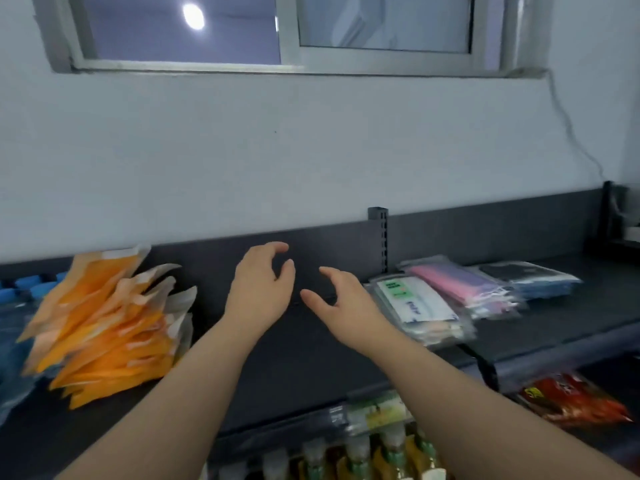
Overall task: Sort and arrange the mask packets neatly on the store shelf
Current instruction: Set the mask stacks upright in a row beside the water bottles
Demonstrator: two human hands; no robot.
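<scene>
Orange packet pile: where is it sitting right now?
In the head view, the orange packet pile lies heaped on the left side of the shelf, left of the left hand.

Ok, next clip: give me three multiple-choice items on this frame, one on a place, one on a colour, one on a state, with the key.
1. Where does the orange packet pile lie on the shelf?
A) right of both hands
B) left of both hands
C) between the hands

2. What colour is the middle stack, between the white-labelled stack and the dark stack?
A) yellow
B) green
C) pink

3. What do the left hand and right hand hold?
A) nothing
B) one packet each
C) one bottle together

Key:
1 B: the pile sits at the shelf's left end, beyond the left hand.
2 C: pink masks show through the clear wrap.
3 A: both hands hover over bare shelf, fingers loosely curled around nothing.
</scene>
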